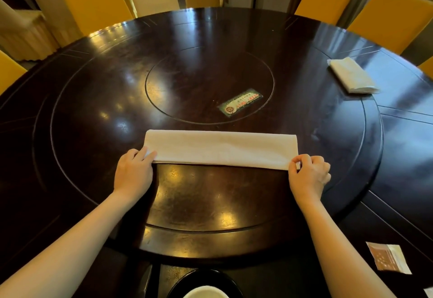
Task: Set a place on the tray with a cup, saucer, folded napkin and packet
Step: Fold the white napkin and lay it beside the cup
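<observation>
A white napkin (220, 148) lies folded into a long strip across the dark turntable (210, 192). My left hand (134, 172) pinches its near left corner. My right hand (308, 173) pinches its near right corner. A brown and white packet (387, 257) lies flat on the table at the lower right. At the bottom edge a dark round saucer (187, 281) shows partly, with the white rim of a cup (205, 292) on it. Both are cut off by the frame. No tray can be made out.
A second folded white cloth (352, 75) lies at the far right of the round dark wooden table (70, 82). A printed card (240, 102) rests in the centre disc. Yellow and cream covered chairs (97, 4) ring the far side.
</observation>
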Motion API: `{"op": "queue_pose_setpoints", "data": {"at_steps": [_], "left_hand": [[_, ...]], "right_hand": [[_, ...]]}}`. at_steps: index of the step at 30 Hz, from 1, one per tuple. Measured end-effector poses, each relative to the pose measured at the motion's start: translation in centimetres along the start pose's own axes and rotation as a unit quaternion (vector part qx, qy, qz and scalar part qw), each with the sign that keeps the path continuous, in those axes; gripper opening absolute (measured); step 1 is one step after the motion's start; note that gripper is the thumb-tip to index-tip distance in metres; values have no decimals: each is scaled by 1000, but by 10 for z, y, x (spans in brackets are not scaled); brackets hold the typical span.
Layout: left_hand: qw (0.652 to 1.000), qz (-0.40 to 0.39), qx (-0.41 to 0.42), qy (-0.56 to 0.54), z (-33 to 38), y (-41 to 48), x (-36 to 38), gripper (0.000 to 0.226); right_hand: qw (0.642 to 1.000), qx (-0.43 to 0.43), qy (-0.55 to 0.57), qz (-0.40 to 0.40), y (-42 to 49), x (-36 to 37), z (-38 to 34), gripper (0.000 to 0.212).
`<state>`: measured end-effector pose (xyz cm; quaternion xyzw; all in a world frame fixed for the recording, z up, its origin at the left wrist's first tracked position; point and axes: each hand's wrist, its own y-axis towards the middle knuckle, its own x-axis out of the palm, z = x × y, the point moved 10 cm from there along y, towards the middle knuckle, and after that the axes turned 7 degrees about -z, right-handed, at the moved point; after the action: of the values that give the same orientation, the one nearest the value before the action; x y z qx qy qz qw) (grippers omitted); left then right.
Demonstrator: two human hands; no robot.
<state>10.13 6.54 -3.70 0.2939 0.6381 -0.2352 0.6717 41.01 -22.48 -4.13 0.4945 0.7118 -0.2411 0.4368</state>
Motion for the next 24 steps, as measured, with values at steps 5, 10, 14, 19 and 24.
{"op": "queue_pose_setpoints", "data": {"at_steps": [5, 10, 14, 19, 24], "left_hand": [[996, 47, -31, -75, 28, 19, -19, 54], [983, -47, -38, -174, 97, 73, 22, 50], [991, -111, -41, -67, 93, 81, 68, 53], [990, -96, -66, -84, 38, 81, 69, 65], [989, -104, -67, -79, 15, 74, 63, 71]], "right_hand": [[993, -85, 75, -18, -4, 11, -70, 35], [957, -210, 33, -197, -9, 109, -203, 47], [956, -180, -84, -215, -16, 156, -190, 55], [955, -178, -134, -195, 2, 138, -140, 60], [957, -100, -201, -182, 43, 80, -47, 61]]}}
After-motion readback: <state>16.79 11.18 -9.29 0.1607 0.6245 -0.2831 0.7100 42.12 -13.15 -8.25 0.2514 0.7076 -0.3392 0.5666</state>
